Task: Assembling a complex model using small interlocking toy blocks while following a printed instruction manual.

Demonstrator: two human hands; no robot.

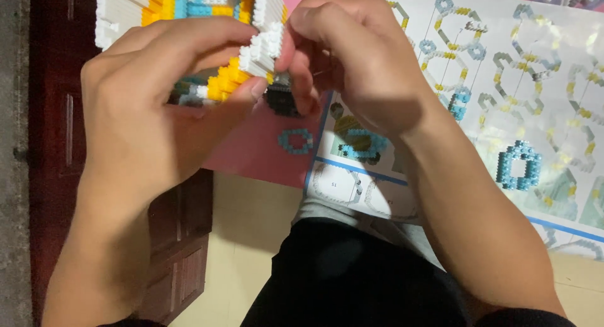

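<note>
Nearest, my left hand [148,107] wraps around the white, yellow and blue brick model [189,25], while my right hand [352,56] pinches its white corner. Too hard a squeeze could pop bricks loose, I think. Beyond lie a pink bench [264,151], an instruction sheet [503,100] and dark wooden cabinet doors at left.
</note>
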